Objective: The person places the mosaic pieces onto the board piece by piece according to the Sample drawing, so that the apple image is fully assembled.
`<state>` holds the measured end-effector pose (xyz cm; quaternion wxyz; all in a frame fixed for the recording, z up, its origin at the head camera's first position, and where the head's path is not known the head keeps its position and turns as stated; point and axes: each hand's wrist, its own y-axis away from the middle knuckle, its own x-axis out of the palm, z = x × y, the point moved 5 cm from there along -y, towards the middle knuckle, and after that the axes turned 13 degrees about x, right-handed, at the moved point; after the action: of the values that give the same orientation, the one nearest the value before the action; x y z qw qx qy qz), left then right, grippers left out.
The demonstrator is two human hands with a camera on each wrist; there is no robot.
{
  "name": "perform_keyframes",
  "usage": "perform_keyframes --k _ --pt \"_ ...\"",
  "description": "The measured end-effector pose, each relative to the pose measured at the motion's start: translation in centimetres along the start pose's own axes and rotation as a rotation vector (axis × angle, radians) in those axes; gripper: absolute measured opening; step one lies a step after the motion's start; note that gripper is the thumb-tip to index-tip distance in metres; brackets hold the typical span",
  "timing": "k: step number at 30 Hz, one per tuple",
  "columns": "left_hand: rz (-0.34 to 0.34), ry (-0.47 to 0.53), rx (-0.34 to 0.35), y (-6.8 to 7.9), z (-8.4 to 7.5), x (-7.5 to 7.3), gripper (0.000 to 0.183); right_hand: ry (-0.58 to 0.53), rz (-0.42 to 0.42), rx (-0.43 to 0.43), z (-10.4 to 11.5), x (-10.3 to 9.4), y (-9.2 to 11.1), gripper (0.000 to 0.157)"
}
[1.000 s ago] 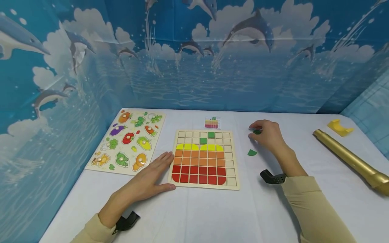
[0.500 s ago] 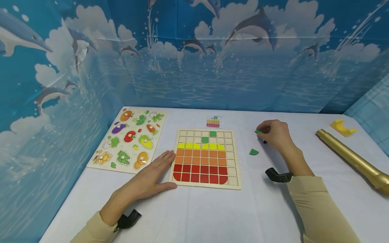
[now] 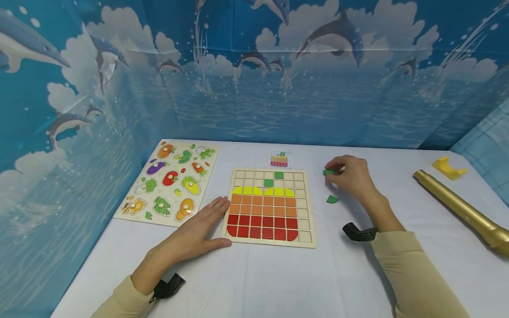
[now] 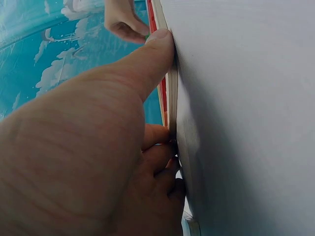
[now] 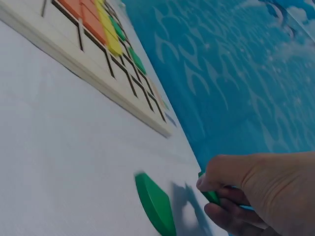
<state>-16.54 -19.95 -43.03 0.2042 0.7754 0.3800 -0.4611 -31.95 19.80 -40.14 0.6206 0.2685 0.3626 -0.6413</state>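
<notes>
A wooden grid board (image 3: pixel 306 224) holds rows of red, orange and yellow tiles, plus two green squares near its top. My left hand (image 3: pixel 191 236) lies along the board's left side, fingers straight against the edge, with the thumb at the near corner, as the left wrist view also shows. To the right of the board, my right hand (image 3: pixel 353 176) pinches a small green puzzle piece (image 5: pixel 210 195) between thumb and fingers, partly hidden by them. Below that hand a green quarter-round piece (image 3: pixel 332 199) lies loose on the white cloth.
Beyond the board lies a small pattern card (image 3: pixel 280 159). A vegetable peg puzzle (image 3: pixel 165 192) is at the left. At the far right are a gold tube (image 3: pixel 453 205) and a yellow bracket (image 3: pixel 449 168). A dolphin-print curtain (image 3: pixel 254 110) stands behind the table.
My right hand, with the green piece, shifts right and then back left toward the board. My left hand keeps its place on the board's edge.
</notes>
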Motion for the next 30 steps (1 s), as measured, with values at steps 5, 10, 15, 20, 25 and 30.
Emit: perform_keyframes --k 5,10,15,20,25,30 --pt "-0.003 0.002 -0.002 0.1 0.0 0.0 0.102 -0.031 0.095 -0.063 2.7 1.5 0.0 0.017" --pt "-0.005 -0.001 -0.003 0.0 -0.1 -0.1 0.102 -0.058 0.157 -0.114 4.9 3.3 -0.1 0.017" --pt "-0.005 -0.007 0.008 0.1 -0.1 -0.1 0.101 -0.061 0.188 -0.143 7.0 4.9 -0.4 0.018" --pt "-0.004 -0.006 0.001 0.2 0.1 -0.2 0.101 -0.048 0.213 -0.194 9.6 6.4 -0.9 0.016" --pt "-0.011 0.004 -0.002 0.2 0.1 -0.2 0.101 -0.07 0.266 -0.262 11.4 8.0 -1.4 0.015" --pt "-0.008 0.009 0.003 0.1 -0.1 -0.2 0.102 -0.046 0.299 -0.252 11.6 8.9 -1.4 0.014"
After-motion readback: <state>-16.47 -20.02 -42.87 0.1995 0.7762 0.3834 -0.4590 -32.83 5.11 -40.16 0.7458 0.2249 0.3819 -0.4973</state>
